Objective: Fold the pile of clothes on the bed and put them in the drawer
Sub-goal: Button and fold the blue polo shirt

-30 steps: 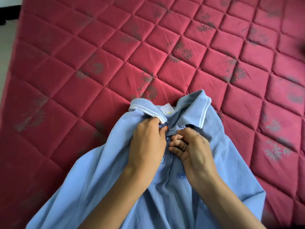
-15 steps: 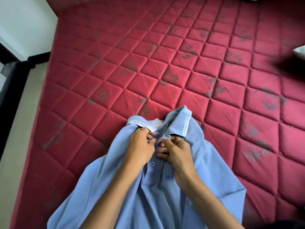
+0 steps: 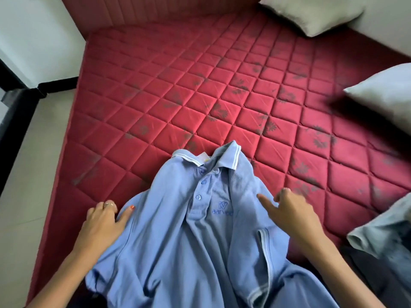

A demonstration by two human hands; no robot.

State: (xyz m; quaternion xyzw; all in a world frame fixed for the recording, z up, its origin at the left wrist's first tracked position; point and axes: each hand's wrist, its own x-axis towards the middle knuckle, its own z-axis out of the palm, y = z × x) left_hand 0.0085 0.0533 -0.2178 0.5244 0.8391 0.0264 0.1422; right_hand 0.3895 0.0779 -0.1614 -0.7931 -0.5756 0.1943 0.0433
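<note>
Light blue polo shirt (image 3: 178,236) lies face up on the red quilted bed (image 3: 155,85); left hand (image 3: 103,221) and right hand (image 3: 291,210) rest loose-fingered on its shoulders, gripping nothing.

My left hand (image 3: 101,221) and my right hand (image 3: 291,215) are both bare, and so are both forearms as far as the bottom edge of the view: no sleeve, cuff, watch or bracelet shows on either. My left thumbnail (image 3: 132,206) is painted orange. On that same hand I wear a ring (image 3: 107,204) on one finger, silvery with a small raised top, though its detail is too small to make out. The fingers of my right hand are slightly blurred, so I cannot tell whether anything is worn on them, and their nails are turned out of sight.
</note>
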